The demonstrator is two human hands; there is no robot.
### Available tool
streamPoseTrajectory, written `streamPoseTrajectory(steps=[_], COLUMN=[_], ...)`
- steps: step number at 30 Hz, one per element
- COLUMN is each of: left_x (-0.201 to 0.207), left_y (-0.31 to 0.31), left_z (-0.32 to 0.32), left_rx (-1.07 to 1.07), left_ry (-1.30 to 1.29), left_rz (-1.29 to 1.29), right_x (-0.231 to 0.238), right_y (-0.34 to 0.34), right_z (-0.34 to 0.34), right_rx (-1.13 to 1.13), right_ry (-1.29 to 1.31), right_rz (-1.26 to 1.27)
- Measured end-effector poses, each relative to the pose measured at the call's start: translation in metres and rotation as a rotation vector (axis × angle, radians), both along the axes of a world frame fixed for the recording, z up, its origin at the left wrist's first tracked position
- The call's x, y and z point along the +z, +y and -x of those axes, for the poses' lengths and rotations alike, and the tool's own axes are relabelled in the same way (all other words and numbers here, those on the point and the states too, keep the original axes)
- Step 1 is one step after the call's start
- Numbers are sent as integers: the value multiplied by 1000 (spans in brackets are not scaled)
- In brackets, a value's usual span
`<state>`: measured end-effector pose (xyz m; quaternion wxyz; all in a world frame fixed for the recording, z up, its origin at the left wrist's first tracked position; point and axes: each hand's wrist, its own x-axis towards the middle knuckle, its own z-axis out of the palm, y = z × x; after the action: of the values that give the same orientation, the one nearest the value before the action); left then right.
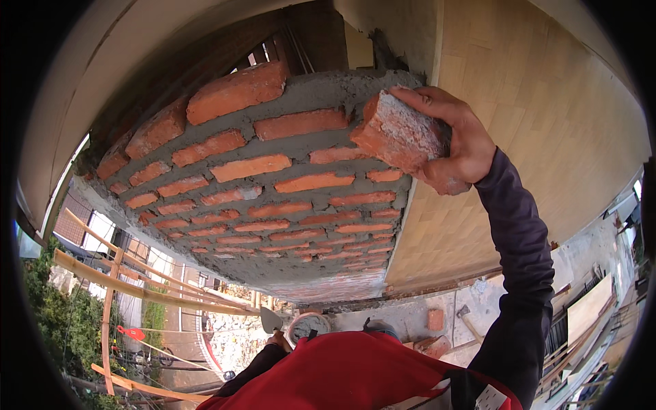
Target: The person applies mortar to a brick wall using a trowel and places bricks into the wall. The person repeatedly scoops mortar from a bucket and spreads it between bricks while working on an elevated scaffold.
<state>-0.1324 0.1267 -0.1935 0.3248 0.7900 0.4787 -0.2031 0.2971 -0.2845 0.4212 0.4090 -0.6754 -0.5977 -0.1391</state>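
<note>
My right hand grips a rough red brick, its upper face crusted with pale old mortar. It is held at the right end of the brick wall, in front of the upper courses; whether it touches them I cannot tell. Grey wet mortar covers the wall top to the right of the last laid brick. Low down by my body, my left hand is closed round the handle of a trowel, its blade pointing up. Beside it stands a bucket with grey mortar inside.
A tan panelled wall meets the brickwork on the right. Wooden scaffold poles cross on the left, above a drop to the ground. On the floor lie a loose brick, a hatchet-like tool and stacked boards.
</note>
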Motion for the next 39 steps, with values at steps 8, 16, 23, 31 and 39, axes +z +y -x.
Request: streamPoseTrajectory(steps=[8, 16, 23, 31, 39], left_x=[7, 5, 12, 12, 2], left_y=[-52, -53, -48, -45, -33], left_z=[56, 57, 59, 62, 76], left_rx=[57, 14, -10, -7, -69], left_ry=[47, 42, 30, -8, -214], left_rz=[-123, -113, -113, -109, -128], right_x=[112, 108, 113, 122, 124], right_y=[100, 136, 138, 137, 137], right_z=[-93, -132, -131, -123, -122], right_rx=[-151, -127, -157, -229, -148], right_ry=[-42, 46, -41, -150, -32], right_rz=[460, 653, 702, 803, 873])
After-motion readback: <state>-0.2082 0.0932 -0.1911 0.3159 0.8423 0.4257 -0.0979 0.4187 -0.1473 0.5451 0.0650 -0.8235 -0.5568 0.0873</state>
